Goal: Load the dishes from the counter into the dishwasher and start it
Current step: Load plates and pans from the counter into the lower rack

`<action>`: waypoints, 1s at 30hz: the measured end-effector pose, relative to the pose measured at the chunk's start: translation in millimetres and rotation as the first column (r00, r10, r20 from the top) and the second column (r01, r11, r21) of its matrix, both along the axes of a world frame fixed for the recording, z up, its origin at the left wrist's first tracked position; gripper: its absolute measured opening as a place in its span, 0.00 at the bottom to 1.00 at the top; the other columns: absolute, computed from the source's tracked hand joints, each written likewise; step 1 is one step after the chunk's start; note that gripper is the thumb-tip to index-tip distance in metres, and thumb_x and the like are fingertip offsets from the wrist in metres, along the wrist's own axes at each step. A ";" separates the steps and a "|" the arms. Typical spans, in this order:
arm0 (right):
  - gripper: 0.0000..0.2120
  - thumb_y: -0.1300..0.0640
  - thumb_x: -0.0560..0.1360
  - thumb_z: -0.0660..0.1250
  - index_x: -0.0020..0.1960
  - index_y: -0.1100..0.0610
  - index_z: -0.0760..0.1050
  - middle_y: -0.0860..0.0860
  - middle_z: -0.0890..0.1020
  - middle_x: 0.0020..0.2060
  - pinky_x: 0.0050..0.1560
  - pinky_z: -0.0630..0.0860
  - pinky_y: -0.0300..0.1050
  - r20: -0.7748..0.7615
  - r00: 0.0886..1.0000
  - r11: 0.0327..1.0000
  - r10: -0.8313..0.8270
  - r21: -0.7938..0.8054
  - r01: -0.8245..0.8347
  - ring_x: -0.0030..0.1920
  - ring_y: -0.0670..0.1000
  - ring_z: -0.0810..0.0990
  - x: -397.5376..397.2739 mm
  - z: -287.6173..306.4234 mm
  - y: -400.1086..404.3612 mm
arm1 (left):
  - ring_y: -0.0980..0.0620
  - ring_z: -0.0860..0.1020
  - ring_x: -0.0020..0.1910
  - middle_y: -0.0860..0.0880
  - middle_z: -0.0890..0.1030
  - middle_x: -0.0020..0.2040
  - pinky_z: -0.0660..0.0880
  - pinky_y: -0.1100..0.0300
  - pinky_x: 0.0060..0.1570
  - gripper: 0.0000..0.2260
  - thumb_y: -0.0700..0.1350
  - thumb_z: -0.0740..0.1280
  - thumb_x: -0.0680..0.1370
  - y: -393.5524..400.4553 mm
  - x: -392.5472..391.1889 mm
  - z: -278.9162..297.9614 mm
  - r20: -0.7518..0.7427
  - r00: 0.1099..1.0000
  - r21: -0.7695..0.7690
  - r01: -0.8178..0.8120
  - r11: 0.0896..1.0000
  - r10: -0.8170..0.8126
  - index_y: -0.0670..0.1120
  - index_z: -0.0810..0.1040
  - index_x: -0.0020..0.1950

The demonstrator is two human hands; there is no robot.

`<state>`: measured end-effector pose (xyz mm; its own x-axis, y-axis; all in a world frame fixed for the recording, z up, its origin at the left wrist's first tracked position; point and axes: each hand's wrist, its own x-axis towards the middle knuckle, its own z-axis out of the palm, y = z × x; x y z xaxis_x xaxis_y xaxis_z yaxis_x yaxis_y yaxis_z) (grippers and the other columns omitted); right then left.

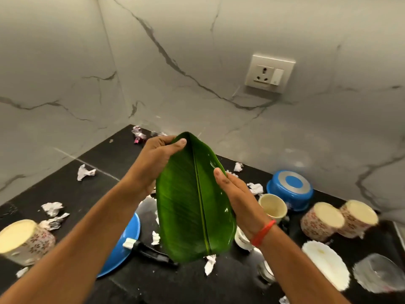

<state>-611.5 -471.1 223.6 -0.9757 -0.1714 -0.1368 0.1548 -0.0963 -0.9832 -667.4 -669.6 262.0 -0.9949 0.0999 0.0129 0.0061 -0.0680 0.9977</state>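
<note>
A green leaf-shaped plate (192,200) is held up above the black counter (105,159), tilted toward me. My left hand (153,161) grips its far left edge, thumb on the top face. My right hand (236,191) holds the right edge, thumb on the rim and fingers behind. Dishes lie on the counter below: a blue plate (129,238), an upturned blue bowl (289,187), a cream cup (272,207), two upturned floral cups (322,220), (357,216), another floral cup (24,240) at the left, a white plate (326,262) and a clear glass bowl (379,275).
Crumpled paper scraps (85,172) are scattered across the counter. A black-handled utensil (151,253) lies on the blue plate. Marble walls meet in the corner behind, with a wall socket (269,73) on the right wall. The dishwasher is not in view.
</note>
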 end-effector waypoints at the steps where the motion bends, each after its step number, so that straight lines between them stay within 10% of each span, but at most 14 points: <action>1: 0.13 0.50 0.82 0.62 0.58 0.56 0.81 0.56 0.86 0.51 0.54 0.82 0.50 0.002 0.999 0.999 -0.041 -0.020 0.041 0.51 0.55 0.85 9.2 -0.7 9.8 | 0.42 0.85 0.45 0.36 0.86 0.49 0.82 0.46 0.51 0.10 0.44 0.68 0.82 15.5 8.1 0.2 0.024 1.000 0.036 0.008 0.999 -0.009 0.39 0.85 0.54; 19: 0.09 0.56 0.82 0.64 0.52 0.58 0.83 0.60 0.86 0.47 0.54 0.81 0.66 0.086 0.632 0.621 -0.771 -0.122 0.774 0.51 0.64 0.85 203.6 4.7 234.0 | 0.47 0.86 0.51 0.43 0.87 0.53 0.83 0.55 0.45 0.10 0.44 0.63 0.84 286.0 185.1 -19.3 0.208 0.898 0.115 0.372 0.921 -0.388 0.45 0.81 0.62; 30: 0.22 0.40 0.71 0.68 0.52 0.58 0.80 0.63 0.82 0.51 0.63 0.75 0.67 0.086 0.219 0.207 -0.972 -0.130 0.970 0.53 0.57 0.81 303.3 2.7 309.4 | 0.49 0.85 0.56 0.50 0.87 0.56 0.80 0.47 0.58 0.15 0.56 0.61 0.84 408.0 229.7 -25.0 0.246 0.686 0.081 0.689 0.720 -0.685 0.51 0.81 0.63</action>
<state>-308.2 -161.7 226.3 -0.3947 0.8976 -0.1962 -0.1664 -0.2799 -0.9455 -437.6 -261.6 237.0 -0.6166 0.7546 -0.2244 -0.2751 0.0606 0.9595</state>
